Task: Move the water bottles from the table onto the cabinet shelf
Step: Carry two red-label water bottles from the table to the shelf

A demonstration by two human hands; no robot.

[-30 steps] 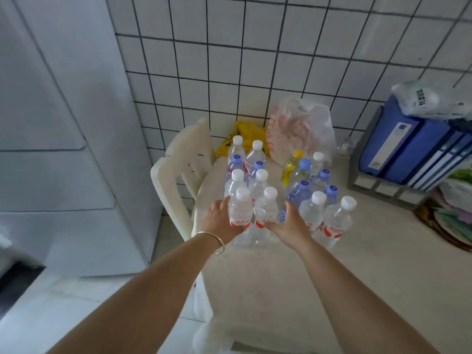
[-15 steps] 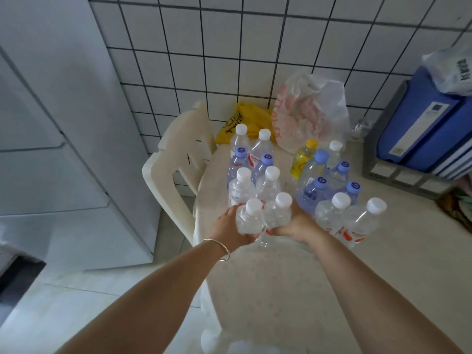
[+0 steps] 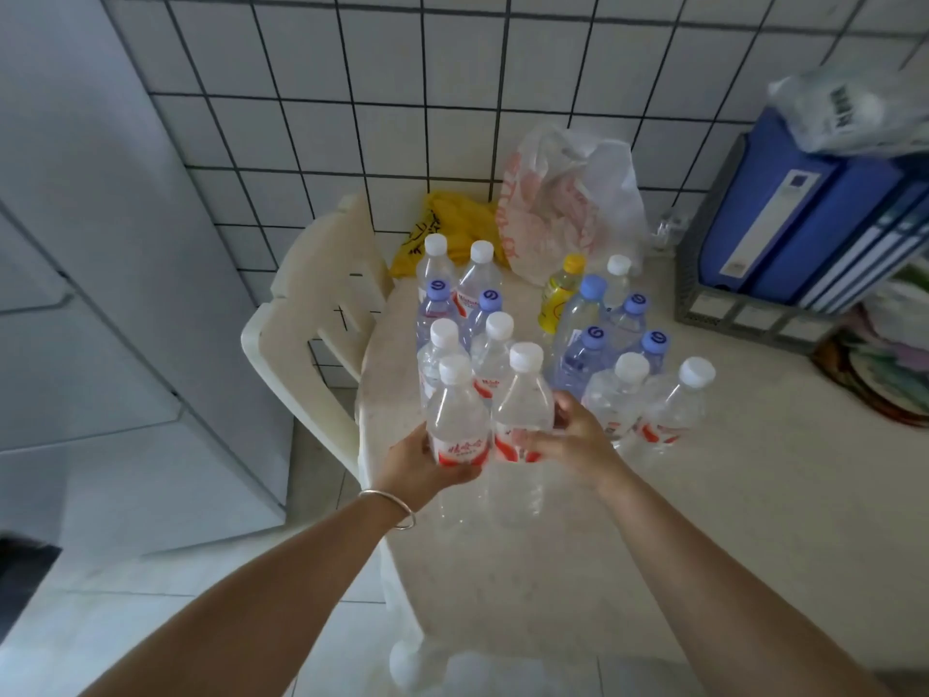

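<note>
Hands each around one white-capped bottle

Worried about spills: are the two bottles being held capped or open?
Capped. The left hand's bottle and the right hand's bottle each show a white cap seated on the neck.

A pale speckled table carries a cluster of white-capped and blue-capped water bottles, a yellow-capped yellow bottle, a white-and-red plastic bag, a crumpled yellow bag and a grey file rack of blue binders.
</note>
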